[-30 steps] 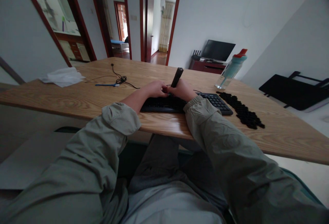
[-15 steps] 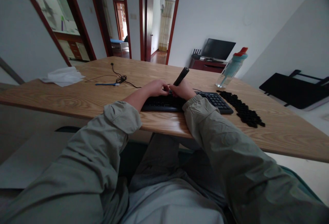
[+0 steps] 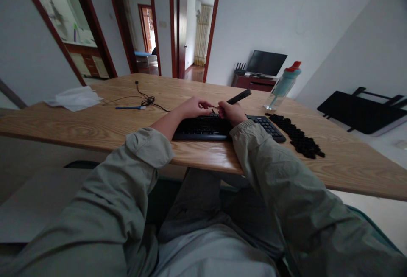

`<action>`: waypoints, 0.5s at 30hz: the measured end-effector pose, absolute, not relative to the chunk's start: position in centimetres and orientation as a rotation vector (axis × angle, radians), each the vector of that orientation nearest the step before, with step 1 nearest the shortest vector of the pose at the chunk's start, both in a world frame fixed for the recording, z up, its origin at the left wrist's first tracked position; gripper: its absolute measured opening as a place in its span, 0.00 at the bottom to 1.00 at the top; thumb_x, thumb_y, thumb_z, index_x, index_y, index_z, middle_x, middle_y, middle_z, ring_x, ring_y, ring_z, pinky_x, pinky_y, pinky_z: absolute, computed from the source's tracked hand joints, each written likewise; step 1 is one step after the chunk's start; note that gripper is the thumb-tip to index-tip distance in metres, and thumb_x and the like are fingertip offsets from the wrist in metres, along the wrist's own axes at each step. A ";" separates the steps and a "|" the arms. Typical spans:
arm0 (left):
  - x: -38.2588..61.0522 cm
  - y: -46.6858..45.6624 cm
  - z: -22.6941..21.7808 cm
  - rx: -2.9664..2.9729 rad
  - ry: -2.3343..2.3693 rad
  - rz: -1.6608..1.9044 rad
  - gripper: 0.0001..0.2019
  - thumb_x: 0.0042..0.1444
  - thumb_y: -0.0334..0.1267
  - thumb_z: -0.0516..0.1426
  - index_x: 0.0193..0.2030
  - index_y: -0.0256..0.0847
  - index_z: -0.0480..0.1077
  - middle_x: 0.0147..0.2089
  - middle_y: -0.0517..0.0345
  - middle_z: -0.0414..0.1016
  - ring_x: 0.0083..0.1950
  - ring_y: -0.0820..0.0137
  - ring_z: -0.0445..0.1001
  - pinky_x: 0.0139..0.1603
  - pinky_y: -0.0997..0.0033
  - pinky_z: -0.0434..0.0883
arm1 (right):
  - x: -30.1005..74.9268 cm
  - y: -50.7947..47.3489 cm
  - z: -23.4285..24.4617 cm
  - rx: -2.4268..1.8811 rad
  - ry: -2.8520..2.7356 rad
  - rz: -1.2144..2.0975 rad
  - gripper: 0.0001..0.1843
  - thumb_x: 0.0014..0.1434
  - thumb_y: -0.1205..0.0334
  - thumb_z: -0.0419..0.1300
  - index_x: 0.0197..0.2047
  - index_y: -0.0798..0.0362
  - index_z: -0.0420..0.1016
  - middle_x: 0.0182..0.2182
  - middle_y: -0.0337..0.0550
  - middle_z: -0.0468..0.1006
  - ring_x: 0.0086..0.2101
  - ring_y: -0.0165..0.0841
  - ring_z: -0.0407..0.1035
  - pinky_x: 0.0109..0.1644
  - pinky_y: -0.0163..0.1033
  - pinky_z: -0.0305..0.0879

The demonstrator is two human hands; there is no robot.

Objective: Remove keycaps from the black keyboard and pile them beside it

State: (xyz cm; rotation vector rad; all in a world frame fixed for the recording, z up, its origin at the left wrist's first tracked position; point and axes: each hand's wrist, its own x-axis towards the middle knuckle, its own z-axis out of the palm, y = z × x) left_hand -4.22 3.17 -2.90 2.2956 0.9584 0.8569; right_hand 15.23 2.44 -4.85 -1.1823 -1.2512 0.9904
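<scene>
My right hand is closed round a thick black handle, tilted up to the right. A thin end seems to stick out from it towards my left hand. The left fingers are curled together near that thin end, beside a small dark piece; whether they grip it is unclear. Below both hands lies a black keyboard. Its left and middle part looks stripped of keycaps, and its right end shows keys in place. To its right lies a heap of small black pieces, likely keycaps.
A clear bottle with a red lid stands behind the black heap. On the left are white tissue, a blue brush-like stick and a coiled black cable. The wooden table's front edge runs below my forearms.
My right hand has lifted slightly and turned, so the black handle leans further right and lies flatter. My hands have drawn a little apart, showing more of the keyboard between them.
</scene>
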 end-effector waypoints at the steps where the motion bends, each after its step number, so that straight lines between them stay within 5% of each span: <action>1: -4.2 3.0 -2.8 2.255 0.952 0.879 0.20 0.50 0.39 0.66 0.50 0.34 0.78 0.38 0.51 0.81 0.34 0.70 0.73 0.37 0.71 0.68 | 15.3 2.2 -4.7 -1.149 -1.206 1.023 0.11 0.56 0.64 0.59 0.23 0.56 0.71 0.16 0.38 0.69 0.15 0.24 0.61 0.17 0.29 0.60; 15: -1.8 2.4 -2.6 2.134 0.852 1.108 0.11 0.52 0.38 0.65 0.41 0.34 0.78 0.37 0.53 0.80 0.35 0.72 0.73 0.38 0.71 0.68 | 15.4 1.7 -4.2 -0.823 -1.039 1.312 0.12 0.59 0.57 0.62 0.28 0.54 0.70 0.17 0.34 0.67 0.18 0.22 0.60 0.20 0.26 0.59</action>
